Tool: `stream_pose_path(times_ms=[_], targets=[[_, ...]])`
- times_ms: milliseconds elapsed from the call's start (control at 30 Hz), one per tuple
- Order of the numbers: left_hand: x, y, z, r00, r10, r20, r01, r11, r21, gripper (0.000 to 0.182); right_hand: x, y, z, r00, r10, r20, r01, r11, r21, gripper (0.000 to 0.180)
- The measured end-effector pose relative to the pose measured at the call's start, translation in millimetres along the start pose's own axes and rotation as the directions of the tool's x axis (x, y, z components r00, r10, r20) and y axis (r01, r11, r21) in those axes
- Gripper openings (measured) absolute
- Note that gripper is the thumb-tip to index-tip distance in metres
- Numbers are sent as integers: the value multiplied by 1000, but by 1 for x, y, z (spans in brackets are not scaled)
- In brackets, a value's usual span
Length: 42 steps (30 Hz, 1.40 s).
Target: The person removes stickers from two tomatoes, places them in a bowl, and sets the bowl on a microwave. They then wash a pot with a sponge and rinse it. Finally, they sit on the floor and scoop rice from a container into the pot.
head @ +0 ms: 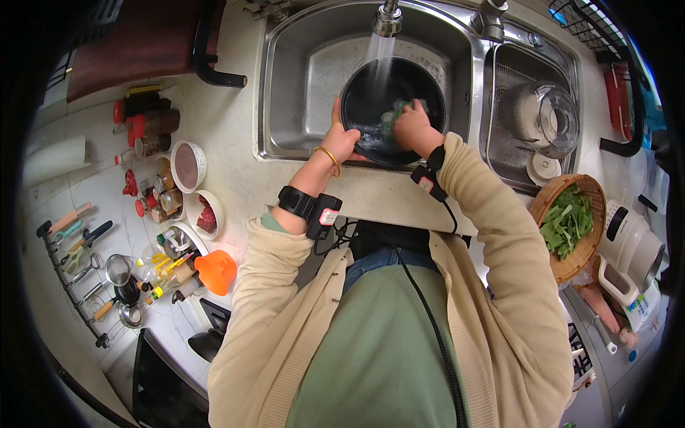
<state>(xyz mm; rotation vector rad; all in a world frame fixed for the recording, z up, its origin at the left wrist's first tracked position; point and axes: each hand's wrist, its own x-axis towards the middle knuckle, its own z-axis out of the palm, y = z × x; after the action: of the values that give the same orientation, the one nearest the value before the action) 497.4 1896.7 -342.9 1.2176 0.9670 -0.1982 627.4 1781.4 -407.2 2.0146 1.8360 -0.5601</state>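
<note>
A black round pan (364, 85) is tilted in the large basin of a stainless steel sink (291, 101). Water pours from the faucet (387, 21) into it. My left hand (340, 140) grips the pan's near left rim, thumb on the inside. Inside the pan, my right hand (415, 129) presses a green scrubbing pad (393, 115) against the wall on the right. Some whitish suds or splashing water lie near the pad. Most of the pad is hidden under my fingers, and whether the pan has a handle cannot be seen.
The smaller basin at right holds a clear plastic container (540, 117) and a white lid (543, 169). A bamboo basket (540, 200) of leafy greens (568, 224) stands nearby. At left are a white bowl (188, 166), a bowl of raw meat (207, 216), jars (171, 200) and an orange container (215, 272).
</note>
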Motion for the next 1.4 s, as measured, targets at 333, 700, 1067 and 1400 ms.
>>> stream_pose_path(times_ms=[333,700,1067,1400], targets=[[4,4,-5,996,-87,-37,89,993,81,89,10,-24,18,992,-115,-49,122,799,589,33],[6,12,10,999,-39,-7,39,975,219,86,-16,70,-20,943,-168,-289,-63,760,-647,36],[10,1,4,997,-58,-51,62,994,91,68,0,-4,0,964,-256,67,152,744,651,26],[0,1,-9,986,-159,-53,156,986,-51,32,53,8,-56,841,521,147,414,-794,445,29]])
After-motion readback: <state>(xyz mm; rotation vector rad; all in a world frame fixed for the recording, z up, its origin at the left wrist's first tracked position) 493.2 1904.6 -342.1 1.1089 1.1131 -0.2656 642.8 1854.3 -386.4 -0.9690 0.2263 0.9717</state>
